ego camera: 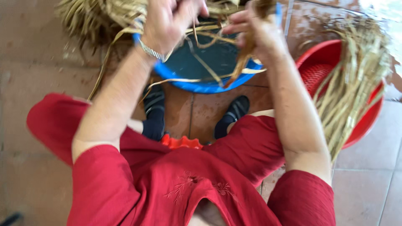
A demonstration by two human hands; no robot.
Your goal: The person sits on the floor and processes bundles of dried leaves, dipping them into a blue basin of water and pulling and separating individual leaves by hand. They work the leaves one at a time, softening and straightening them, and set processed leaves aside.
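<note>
Two hands work above a blue basin (pixel 197 86) that sits on the tiled floor (pixel 37 83). We see our left hand (pixel 167 21) curled shut around thin dry straw strips (pixel 205 67), a metal bracelet (pixel 151 52) at its wrist. Our right hand (pixel 255 29) is also closed, pinching a brownish bunch of the same strips, which hang down from the fingers over the basin and trail across its rim. The strips lie between and just under both hands; some are flat, pale and ribbon-like, others darker and twisted.

The basin is round, smooth plastic with a dark teal inside. Beside the right forearm stands a red plastic basket (pixel 360 121) with a perforated wall, and a thick sheaf of straw (pixel 351 88) lies across it, stiff and stringy. Another heap of straw (pixel 92 16) lies beyond the left hand. Below, we see red sleeves, red trousers and dark socks (pixel 155 109) on reddish-brown, worn tiles.
</note>
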